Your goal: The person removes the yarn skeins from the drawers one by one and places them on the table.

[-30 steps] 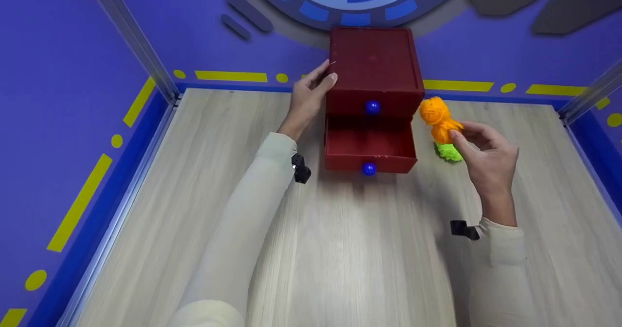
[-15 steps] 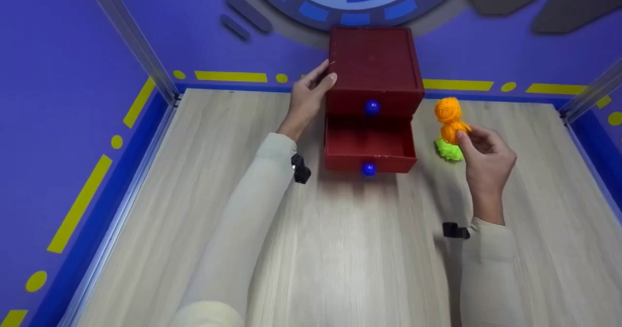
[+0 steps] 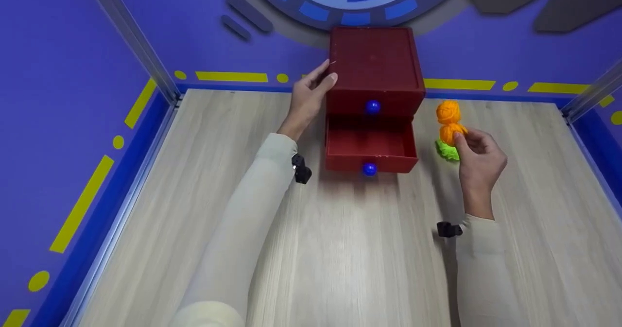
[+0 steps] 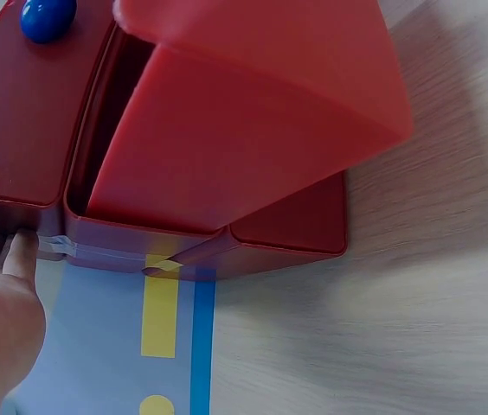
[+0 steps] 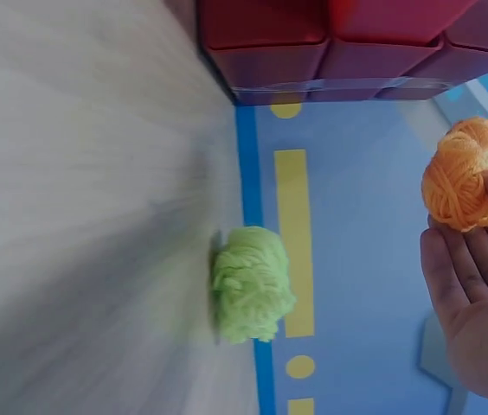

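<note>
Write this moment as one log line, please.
left hand: touches red cabinet | right hand: holds orange yarn | drawer: pulled out | green yarn: on table

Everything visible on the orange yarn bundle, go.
The orange yarn bundle is wound strands drawn into two rounded lobes with a narrow waist. The right hand pinches its nearer lobe and holds it above the table, to the right of the red drawer unit and apart from it. In the head view it overlaps the green yarn.
</note>
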The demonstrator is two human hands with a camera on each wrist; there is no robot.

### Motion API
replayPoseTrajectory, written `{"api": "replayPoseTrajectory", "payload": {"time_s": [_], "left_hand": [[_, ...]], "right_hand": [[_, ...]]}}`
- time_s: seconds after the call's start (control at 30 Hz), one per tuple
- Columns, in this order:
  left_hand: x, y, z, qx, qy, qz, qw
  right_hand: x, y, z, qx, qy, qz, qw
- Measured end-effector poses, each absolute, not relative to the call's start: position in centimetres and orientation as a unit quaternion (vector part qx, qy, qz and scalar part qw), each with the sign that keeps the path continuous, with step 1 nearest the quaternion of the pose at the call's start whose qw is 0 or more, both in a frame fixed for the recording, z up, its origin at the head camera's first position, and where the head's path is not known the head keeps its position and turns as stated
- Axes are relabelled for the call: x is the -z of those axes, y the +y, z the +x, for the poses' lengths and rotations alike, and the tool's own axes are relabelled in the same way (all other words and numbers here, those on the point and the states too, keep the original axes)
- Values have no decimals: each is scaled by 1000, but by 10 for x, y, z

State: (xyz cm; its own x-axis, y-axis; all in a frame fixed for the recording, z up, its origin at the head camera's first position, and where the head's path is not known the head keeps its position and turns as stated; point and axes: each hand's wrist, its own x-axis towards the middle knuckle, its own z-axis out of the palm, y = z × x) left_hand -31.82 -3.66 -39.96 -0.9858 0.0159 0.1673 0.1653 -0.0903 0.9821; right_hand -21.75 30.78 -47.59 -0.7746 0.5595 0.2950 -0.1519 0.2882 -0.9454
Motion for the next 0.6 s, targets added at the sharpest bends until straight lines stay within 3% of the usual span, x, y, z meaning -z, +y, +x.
{"api": "replayPoseTrajectory", "payload": {"time_s": [0.6], "left_hand": [[399,-37,-316,733,-674,-73,45]], "right_hand": [[498,308,-232,-516,-819,-168,187]]}}
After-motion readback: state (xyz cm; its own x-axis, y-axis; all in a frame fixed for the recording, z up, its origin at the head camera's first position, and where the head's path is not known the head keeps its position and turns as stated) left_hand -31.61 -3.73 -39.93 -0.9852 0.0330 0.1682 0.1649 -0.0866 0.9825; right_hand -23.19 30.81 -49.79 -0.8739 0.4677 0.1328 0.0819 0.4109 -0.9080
